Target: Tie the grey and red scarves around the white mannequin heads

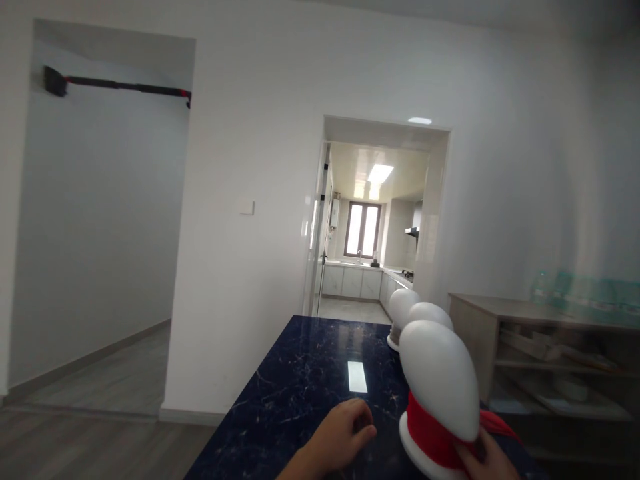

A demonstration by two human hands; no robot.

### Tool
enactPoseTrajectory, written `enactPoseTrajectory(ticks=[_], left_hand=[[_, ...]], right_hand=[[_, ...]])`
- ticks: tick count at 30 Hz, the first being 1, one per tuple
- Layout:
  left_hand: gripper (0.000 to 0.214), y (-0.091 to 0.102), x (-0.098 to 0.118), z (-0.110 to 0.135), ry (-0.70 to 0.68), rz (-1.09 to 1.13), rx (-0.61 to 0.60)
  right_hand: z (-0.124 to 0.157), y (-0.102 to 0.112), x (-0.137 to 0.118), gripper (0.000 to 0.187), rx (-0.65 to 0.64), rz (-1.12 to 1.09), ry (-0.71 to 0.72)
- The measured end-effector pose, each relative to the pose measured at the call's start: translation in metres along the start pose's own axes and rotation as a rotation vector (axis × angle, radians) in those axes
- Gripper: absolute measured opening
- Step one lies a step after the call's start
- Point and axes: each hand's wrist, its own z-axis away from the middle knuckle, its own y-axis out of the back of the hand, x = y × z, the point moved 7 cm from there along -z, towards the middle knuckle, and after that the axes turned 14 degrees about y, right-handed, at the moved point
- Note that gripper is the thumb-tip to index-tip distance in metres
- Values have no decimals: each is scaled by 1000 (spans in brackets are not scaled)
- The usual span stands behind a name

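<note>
A white mannequin head, smooth and egg-shaped, leans at the near right of the dark blue marbled table. Round its neck, above the white base, runs a red scarf, with a loose end trailing off to the right. My right hand pinches the scarf at the neck's right side; part of that hand is cut off by the frame's lower edge. Over the table, left of the head and apart from it, my left hand is loosely curled closed, and nothing shows in it.
Two more white mannequin heads stand behind the near one. At right is a wooden shelf unit with greenish bottles on top. A doorway ahead leads to a kitchen; another opening lies left.
</note>
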Motion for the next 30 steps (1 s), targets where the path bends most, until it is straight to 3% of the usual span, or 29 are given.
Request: enactPoseTrajectory(ticks=[4,7,10,13,16,18,21,24,27,30], left_hand=[[34,15,5,-1,-23,161,122],[48,30,-10,-11,-12,231,281],[66,39,-42,-27,73,244,378],[77,36,-72,-40,158,287,334],[80,31,-82,-44,178,326,290],[77,31,-78,-42,170,309,332],[48,35,-69,-37,212,245,461],[15,27,-63,-37,259,229,389],[26,17,-58,-38,246,285,250],[37,16,-57,-39,254,320,225]], right_hand=[[-8,-58,-85,49,-78,-126,160],[-24,-107,-138,40,-108,-219,238],[-38,-154,-157,39,-159,-359,239],[-39,-188,-151,42,-206,-463,243],[-35,-197,-137,38,-179,-454,271],[-32,-194,-130,28,-148,-398,277],[-28,-190,-128,16,-169,-352,257],[-25,-192,-136,19,-236,-425,250],[-24,-194,-143,26,-261,-492,227],[-22,-199,-145,32,-306,-580,180]])
